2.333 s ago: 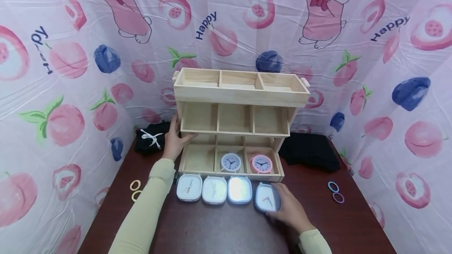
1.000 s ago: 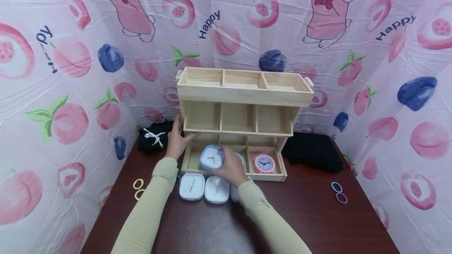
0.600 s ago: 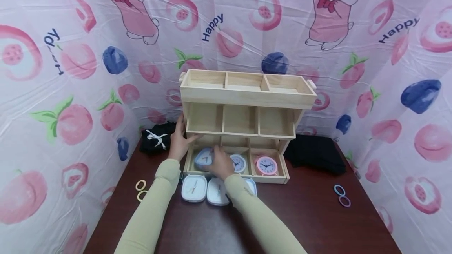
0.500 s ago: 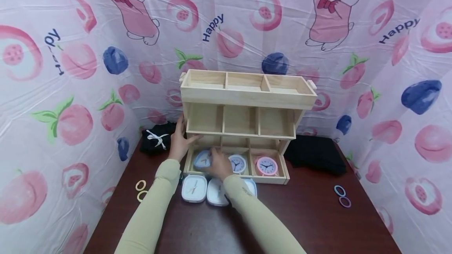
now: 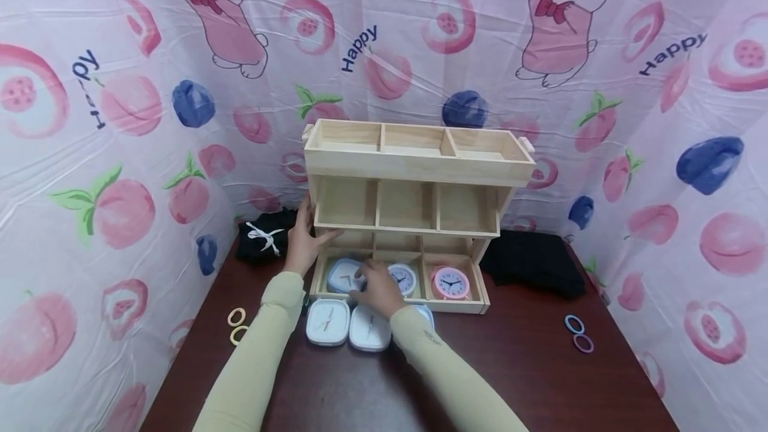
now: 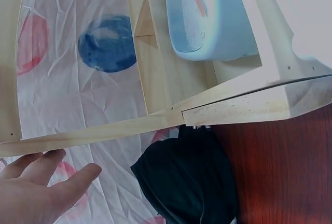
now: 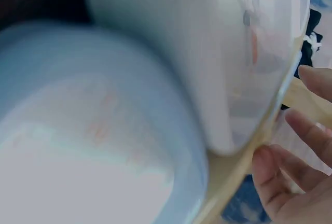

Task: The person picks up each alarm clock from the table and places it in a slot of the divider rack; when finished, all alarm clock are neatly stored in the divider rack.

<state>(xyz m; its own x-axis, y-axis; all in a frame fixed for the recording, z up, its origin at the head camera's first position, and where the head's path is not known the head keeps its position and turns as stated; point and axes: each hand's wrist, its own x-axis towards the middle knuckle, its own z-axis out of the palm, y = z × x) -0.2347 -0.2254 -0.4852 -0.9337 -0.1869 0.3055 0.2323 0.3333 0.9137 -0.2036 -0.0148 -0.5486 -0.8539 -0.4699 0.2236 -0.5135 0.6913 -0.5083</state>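
A three-tier wooden shelf (image 5: 414,167) stands at the back of the table. A pale blue square clock (image 5: 341,275) lies in its bottom left compartment, also seen in the left wrist view (image 6: 207,22). My right hand (image 5: 373,285) is at that clock's right edge, and its fingers (image 7: 295,146) are loose with nothing between them. My left hand (image 5: 302,242) lies flat against the shelf's left side, fingers straight (image 6: 41,187). A round lavender clock (image 5: 403,279) and a pink clock (image 5: 451,283) sit in the other two bottom compartments.
Two white square clocks (image 5: 328,322) (image 5: 370,337) lie before the shelf, and a third is mostly hidden under my right forearm. Black cloth bundles (image 5: 264,239) (image 5: 531,262) flank the shelf. Yellow hair rings (image 5: 236,324) lie left, blue and purple ones (image 5: 577,333) right. Patterned curtains enclose the table (image 5: 540,379).
My right hand picked the rightmost square clock off the table, carried it left and set it down in the bottom left compartment. The left hand stayed on the shelf.
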